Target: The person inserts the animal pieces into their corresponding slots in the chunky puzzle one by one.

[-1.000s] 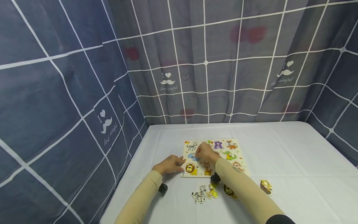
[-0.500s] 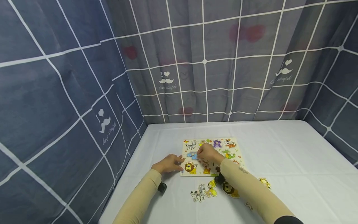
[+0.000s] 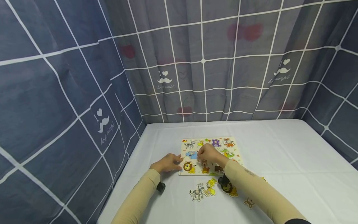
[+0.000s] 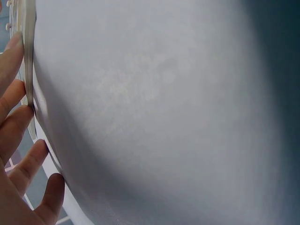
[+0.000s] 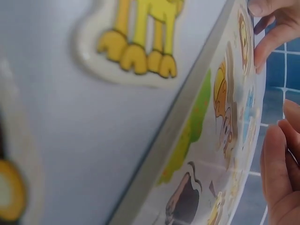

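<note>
While the left hand (image 3: 167,163) lies with straight fingers against the left edge of the puzzle board (image 3: 209,155), the right hand (image 3: 208,153) rests on the middle of the board with its fingers curled down toward the blue elephant piece (image 3: 191,154); whether it pinches that piece or its peg cannot be told from the head view. Seen from the left wrist, the fingertips (image 4: 18,117) touch the thin side of the board (image 4: 29,56). Recesses of the board hold a zebra (image 3: 190,144), a purple animal (image 3: 216,142), a tiger (image 3: 228,142), a green crocodile (image 3: 227,153), a lion (image 3: 189,167) and a small deer (image 3: 205,166). On the white tablecloth (image 3: 279,149) just in front of the board lie loose pieces: a second zebra (image 3: 197,192), a yellow giraffe (image 3: 210,187), a lion piece (image 3: 227,187) partly under the right sleeve (image 3: 251,189), and a small brown piece (image 3: 248,203) beside that sleeve. From the right wrist, the giraffe's feet (image 5: 140,56) show beside the board's edge (image 5: 178,126)
</note>
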Available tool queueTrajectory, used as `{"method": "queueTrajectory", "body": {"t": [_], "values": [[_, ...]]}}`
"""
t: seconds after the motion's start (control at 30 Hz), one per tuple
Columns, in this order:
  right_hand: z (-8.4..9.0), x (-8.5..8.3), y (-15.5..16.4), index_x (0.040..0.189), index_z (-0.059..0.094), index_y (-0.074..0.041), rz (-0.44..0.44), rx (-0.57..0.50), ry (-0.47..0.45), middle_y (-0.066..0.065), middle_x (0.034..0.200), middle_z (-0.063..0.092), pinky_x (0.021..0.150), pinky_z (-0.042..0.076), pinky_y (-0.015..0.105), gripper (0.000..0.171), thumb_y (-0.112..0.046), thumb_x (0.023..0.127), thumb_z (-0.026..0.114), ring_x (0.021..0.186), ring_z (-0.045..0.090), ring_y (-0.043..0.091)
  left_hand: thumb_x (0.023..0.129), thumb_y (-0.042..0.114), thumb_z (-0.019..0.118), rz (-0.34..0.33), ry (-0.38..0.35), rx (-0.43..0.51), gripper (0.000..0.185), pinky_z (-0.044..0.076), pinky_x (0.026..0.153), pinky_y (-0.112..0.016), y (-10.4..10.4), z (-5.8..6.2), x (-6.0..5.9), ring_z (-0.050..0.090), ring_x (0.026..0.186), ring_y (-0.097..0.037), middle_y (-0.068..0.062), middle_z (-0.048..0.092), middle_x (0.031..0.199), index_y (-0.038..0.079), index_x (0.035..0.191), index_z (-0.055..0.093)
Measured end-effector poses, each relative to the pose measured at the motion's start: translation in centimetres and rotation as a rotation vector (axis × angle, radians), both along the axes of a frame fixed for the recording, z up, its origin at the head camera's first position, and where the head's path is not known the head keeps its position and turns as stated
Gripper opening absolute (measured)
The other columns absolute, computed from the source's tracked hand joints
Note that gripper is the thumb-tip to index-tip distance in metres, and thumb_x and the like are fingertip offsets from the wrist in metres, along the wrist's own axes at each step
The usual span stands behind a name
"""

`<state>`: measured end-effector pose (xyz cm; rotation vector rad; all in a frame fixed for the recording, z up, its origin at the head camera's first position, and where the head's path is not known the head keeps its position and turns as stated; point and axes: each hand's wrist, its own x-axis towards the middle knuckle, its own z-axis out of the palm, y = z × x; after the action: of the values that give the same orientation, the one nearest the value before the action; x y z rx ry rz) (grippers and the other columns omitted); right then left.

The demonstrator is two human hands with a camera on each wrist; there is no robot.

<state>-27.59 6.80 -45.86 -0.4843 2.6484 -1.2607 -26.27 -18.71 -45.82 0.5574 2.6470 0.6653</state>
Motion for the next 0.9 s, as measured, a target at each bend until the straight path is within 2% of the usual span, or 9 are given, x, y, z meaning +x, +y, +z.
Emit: {"method": "queueTrajectory", "body": {"t": [0.2,0.3,0.4,0.57,0.73,0.77,0.8,0.9], "values": [[0.4,1.2,0.7,0.081,0.078,-0.006,0.081,-0.01,0.055,0.0,0.08,0.074,0.06,0.052,0.024,0.005,-0.004,0.085,0.076,0.064,0.061,0.01,0.083,0.03,0.08,0.017,0.001,-0.004,0.06,0.031,0.122,-0.048,0.1,-0.1,-0.1,0.041,0.145,-0.033,-0.007,0.044,0.155,0.011,0.137,0.06],[0.3,1.7,1.1,0.083,0.078,-0.004,0.11,-0.01,0.066,0.002,0.079,0.074,0.059,0.053,0.026,0.004,-0.004,0.086,0.075,0.064,0.064,0.015,0.083,0.03,0.081,0.02,0.0,-0.002,0.061,0.03,0.122,-0.048,0.2,-0.1,-0.1,0.041,0.146,-0.033,-0.006,0.044,0.155,0.012,0.137,0.06],[0.4,2.2,1.6,0.085,0.078,-0.003,0.11,-0.019,0.033,0.005,0.081,0.075,0.06,0.057,0.029,0.004,-0.003,0.085,0.075,0.065,0.068,0.019,0.083,0.029,0.081,0.022,-0.003,0.005,0.06,0.03,0.122,-0.049,0.1,-0.1,-0.2,0.04,0.146,-0.034,-0.006,0.044,0.155,0.011,0.137,0.06],[0.4,2.7,2.3,0.086,0.078,-0.005,0.088,0.015,0.034,0.002,0.083,0.075,0.063,0.057,0.027,0.004,-0.004,0.082,0.078,0.069,0.068,0.013,0.083,0.028,0.081,0.018,0.001,0.013,0.059,0.03,0.122,-0.049,-0.1,-0.3,-0.3,0.041,0.145,-0.034,-0.007,0.045,0.154,0.011,0.136,0.06],[0.5,3.4,3.2,0.085,0.078,-0.004,0.13,0.017,0.057,0.0,0.077,0.074,0.062,0.057,0.031,0.003,-0.005,0.083,0.078,0.067,0.067,0.013,0.083,0.028,0.081,0.01,0.004,0.022,0.059,0.031,0.122,-0.048,-0.2,-0.4,-0.3,0.042,0.145,-0.034,-0.008,0.045,0.153,0.01,0.136,0.06],[0.5,3.5,3.4,0.085,0.078,-0.004,0.138,0.02,0.065,0.0,0.076,0.074,0.07,0.059,0.035,0.003,-0.005,0.083,0.078,0.067,0.067,0.012,0.083,0.029,0.081,0.012,0.001,0.024,0.059,0.031,0.122,-0.048,-0.2,-0.4,-0.3,0.042,0.145,-0.034,-0.007,0.045,0.153,0.01,0.136,0.06],[0.6,3.7,3.5,0.085,0.078,-0.003,0.144,0.023,0.072,0.0,0.077,0.074,0.071,0.06,0.037,0.003,-0.005,0.083,0.078,0.067,0.067,0.012,0.083,0.028,0.081,0.01,0.002,0.026,0.059,0.031,0.122,-0.048,-0.2,-0.4,-0.3,0.042,0.145,-0.034,-0.008,0.045,0.153,0.01,0.136,0.06],[0.5,4.0,4.0,0.085,0.077,-0.003,0.149,0.03,0.083,0.001,0.078,0.075,0.07,0.06,0.035,0.004,-0.006,0.083,0.078,0.066,0.066,0.012,0.083,0.028,0.081,0.014,0.003,0.023,0.059,0.03,0.122,-0.048,-0.3,-0.4,-0.2,0.041,0.145,-0.034,-0.008,0.046,0.153,0.009,0.135,0.061]]}}
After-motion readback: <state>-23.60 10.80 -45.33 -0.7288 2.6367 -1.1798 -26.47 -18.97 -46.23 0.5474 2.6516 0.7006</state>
